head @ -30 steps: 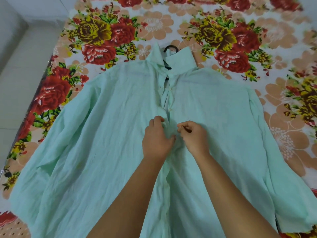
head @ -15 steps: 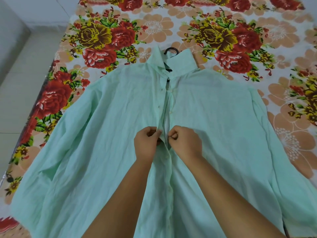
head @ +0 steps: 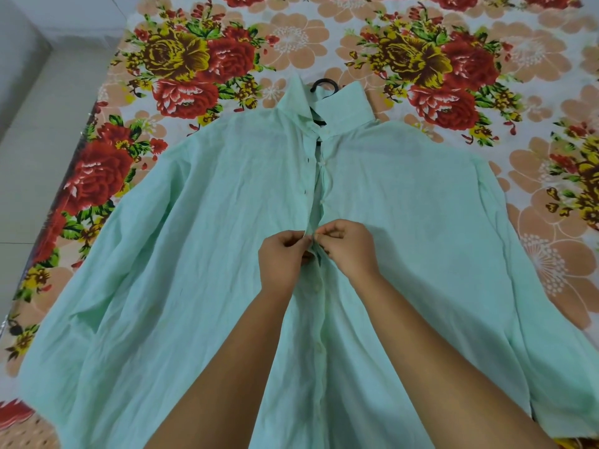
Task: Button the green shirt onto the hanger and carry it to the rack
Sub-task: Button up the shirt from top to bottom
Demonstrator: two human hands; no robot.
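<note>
The pale green shirt (head: 201,260) lies spread flat on its back on a bed, collar away from me, sleeves out to both sides. A black hanger (head: 324,85) is inside it; only its hook and a bit of neck show at the collar. My left hand (head: 282,261) pinches the left placket edge at mid-chest. My right hand (head: 348,246) pinches the right placket edge right against it. The two edges meet between my fingertips. Above my hands the front gapes open; below them the buttons look fastened.
A floral bedsheet (head: 207,56) with red and yellow roses covers the bed under the shirt. The bed's left edge runs beside a pale tiled floor (head: 42,147). No rack is in view.
Both hands have shifted slightly up the placket and drawn closer together, the pinched edges now touching. The shirt and hanger lie as before.
</note>
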